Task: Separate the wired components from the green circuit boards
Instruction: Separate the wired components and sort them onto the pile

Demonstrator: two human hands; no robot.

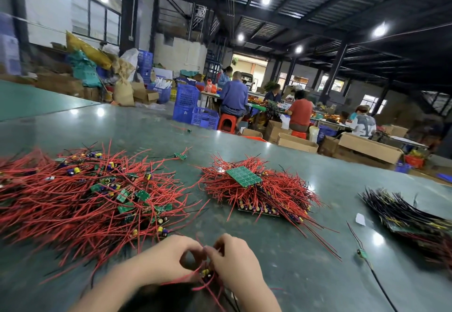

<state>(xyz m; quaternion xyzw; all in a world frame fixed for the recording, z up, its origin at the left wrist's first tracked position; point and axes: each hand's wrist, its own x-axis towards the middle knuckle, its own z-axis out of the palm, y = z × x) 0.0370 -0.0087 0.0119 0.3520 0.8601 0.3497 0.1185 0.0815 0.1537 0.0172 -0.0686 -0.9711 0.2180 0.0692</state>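
Two hands meet at the bottom centre of the frame, their forearms coming in from the lower edge and angling toward each other. The left hand (168, 260) has its fingers curled, thumb and forefinger bent into a ring and pinched together on thin red wires. The right hand (233, 259) faces it, knuckles up, fingers bent and clamped on the same small wired piece (206, 273), a bunch of red leads with a yellow-topped part showing just under the fingertips. Fingertips of both hands touch or nearly touch above that piece, and the red leads trail down between the wrists.

On the grey-green table (305, 250), left of centre, lies a wide loose pile of wired pieces (97, 196), red wires tangled with small green boards and purple and yellow parts. In the middle of the frame is a tidier stack of boards (256, 194) bristling with red wires, a green board (243, 176) lying flat on top. At the right edge sits a stack with black wires (403, 214). A single small wired board (362, 253) lies alone between that stack and the hands.

In the upper half, people sit at far tables among blue crates (187, 102) and cardboard boxes (369, 148).
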